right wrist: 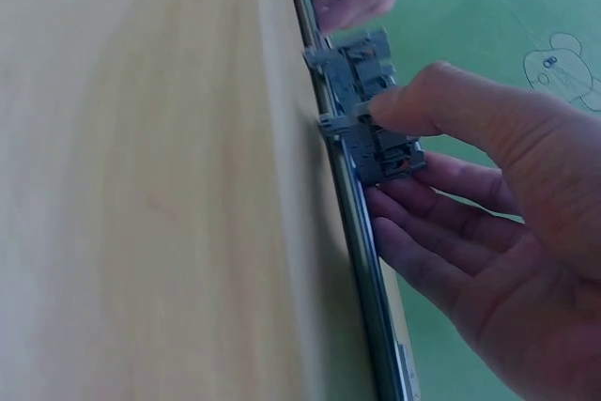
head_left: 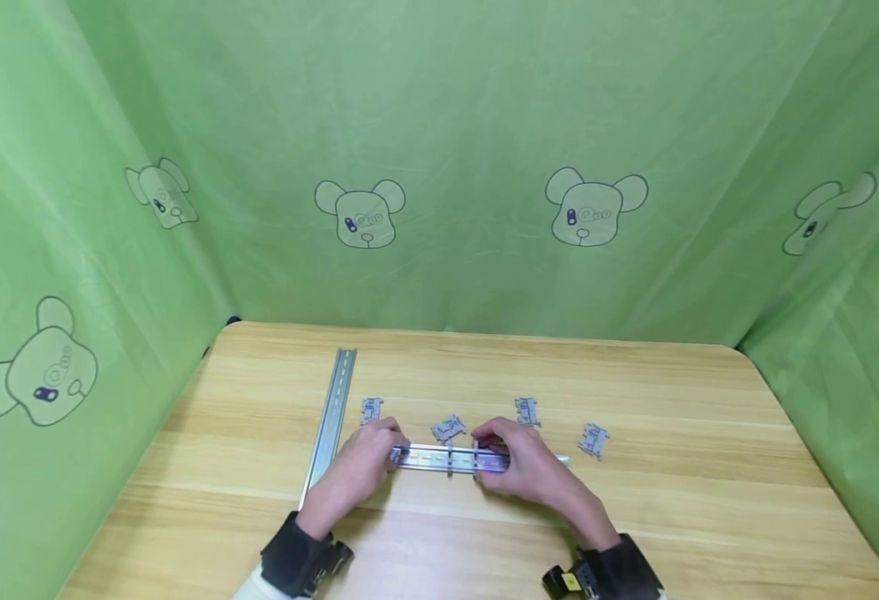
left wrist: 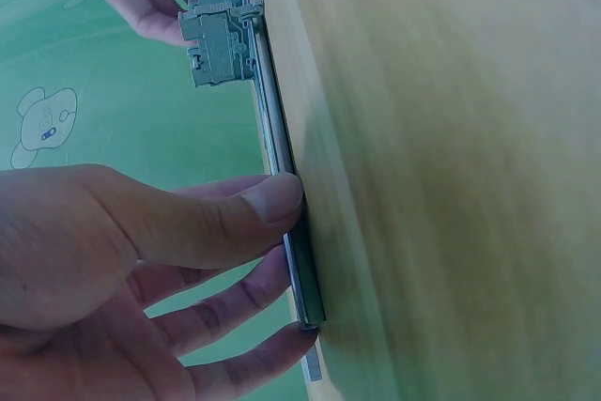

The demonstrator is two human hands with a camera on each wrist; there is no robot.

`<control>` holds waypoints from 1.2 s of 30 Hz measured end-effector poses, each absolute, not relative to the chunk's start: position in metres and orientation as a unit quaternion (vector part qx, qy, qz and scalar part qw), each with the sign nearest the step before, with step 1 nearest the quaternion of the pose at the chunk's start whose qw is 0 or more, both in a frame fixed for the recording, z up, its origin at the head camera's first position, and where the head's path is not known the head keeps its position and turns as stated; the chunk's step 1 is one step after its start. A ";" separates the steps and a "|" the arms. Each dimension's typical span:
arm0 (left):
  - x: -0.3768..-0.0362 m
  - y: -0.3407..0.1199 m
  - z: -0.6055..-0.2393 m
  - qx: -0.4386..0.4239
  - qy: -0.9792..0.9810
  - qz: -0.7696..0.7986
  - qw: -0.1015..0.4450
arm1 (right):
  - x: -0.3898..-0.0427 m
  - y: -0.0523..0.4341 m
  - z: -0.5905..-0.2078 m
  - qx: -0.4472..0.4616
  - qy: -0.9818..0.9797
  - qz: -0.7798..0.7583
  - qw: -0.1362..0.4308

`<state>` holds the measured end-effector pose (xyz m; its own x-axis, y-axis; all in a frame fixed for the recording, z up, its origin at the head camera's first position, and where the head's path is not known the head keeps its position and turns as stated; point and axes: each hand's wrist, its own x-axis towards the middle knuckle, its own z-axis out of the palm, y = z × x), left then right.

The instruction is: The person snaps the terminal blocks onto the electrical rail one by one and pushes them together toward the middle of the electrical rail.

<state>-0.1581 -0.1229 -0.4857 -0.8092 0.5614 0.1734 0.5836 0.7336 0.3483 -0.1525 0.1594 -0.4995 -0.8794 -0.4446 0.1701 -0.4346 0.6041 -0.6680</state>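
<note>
Judged step: seating a grey terminal block (right wrist: 377, 157) on the slotted rail (head_left: 426, 457), just beside a mounted block (right wrist: 346, 74); next move probably calls for steady pressure toward the rail. Right hand (head_left: 520, 460) pinches the first block, thumb opposing fingers. Left hand (head_left: 364, 460) grips the rail's left end. Loose blocks (head_left: 448, 428) lie beyond the rail; second rail (head_left: 330, 425) to its left.

Green fabric walls (head_left: 454, 108) with cartoon animal-head outlines (head_left: 365, 229), behind and beside a round-cornered wood-grain table (head_left: 709, 467).
</note>
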 end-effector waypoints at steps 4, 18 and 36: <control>-0.158 -0.123 -0.486 -0.307 -0.931 -0.195 0.029 | -0.152 0.153 -0.500 -0.249 0.892 -0.378 0.007; -0.158 -0.123 -0.487 -0.302 -0.933 -0.192 0.026 | -0.153 0.142 -0.499 -0.252 0.885 -0.390 0.022; -0.158 -0.124 -0.488 -0.307 -0.930 -0.199 0.028 | -0.151 0.143 -0.494 -0.261 0.886 -0.382 0.020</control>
